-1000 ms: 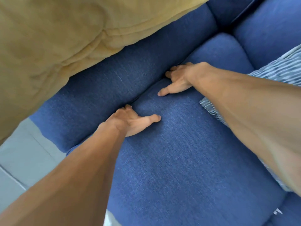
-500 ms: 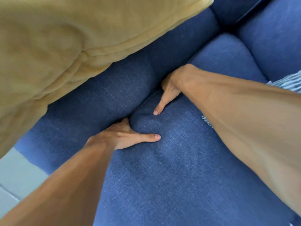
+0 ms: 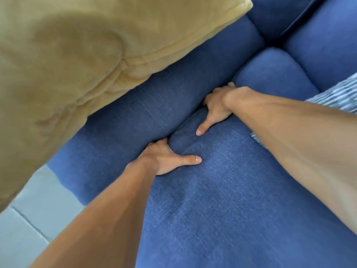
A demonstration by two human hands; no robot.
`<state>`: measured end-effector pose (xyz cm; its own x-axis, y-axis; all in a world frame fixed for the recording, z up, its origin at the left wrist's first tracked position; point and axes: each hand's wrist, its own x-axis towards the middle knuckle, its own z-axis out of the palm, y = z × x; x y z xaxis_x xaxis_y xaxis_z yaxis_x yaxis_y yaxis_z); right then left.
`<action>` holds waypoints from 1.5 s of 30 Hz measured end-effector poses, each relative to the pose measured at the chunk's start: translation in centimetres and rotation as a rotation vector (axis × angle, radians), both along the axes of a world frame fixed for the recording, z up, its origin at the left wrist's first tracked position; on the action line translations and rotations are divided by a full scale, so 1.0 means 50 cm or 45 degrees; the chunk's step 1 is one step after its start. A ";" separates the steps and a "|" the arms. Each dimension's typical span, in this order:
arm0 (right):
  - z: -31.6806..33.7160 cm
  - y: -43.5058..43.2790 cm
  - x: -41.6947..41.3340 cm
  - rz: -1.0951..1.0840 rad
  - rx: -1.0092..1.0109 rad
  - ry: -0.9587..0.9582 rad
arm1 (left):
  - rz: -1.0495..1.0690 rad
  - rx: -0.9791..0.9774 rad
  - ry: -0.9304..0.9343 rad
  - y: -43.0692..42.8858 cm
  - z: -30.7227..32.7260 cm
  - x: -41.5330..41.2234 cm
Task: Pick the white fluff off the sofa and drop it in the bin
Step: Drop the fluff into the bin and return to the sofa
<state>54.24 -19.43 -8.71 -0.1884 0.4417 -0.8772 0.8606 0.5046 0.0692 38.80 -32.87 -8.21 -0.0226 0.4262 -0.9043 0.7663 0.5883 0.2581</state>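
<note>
I look down on a blue sofa. Its seat cushion meets the blue armrest along a narrow gap. My left hand has its fingers tucked down into that gap, and its thumb lies flat on top of the cushion. My right hand grips the same cushion edge a little further back, fingers hidden in the gap and thumb pointing towards me. The cushion edge bulges between the two hands. No white fluff and no bin show in this view.
A large yellow cushion lies over the armrest at the upper left. A blue-and-white striped pillow sits on the seat at the right, partly behind my right forearm. Grey tiled floor shows at the lower left.
Both hands slid deeper into the gap beside the armrest. The right hand moved nearer the left, and the cushion edge has bunched up between them. My view has shifted closer.
</note>
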 end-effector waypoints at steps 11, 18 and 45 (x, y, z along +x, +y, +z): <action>0.078 -0.070 0.019 -0.186 0.343 0.329 | 0.092 0.339 0.206 -0.026 0.068 -0.038; 0.249 -0.074 0.042 -0.482 0.596 0.421 | -0.006 0.642 0.287 -0.010 0.201 -0.012; 1.206 -0.056 -0.185 -0.319 1.340 0.673 | 0.335 1.646 0.449 0.043 1.165 -0.331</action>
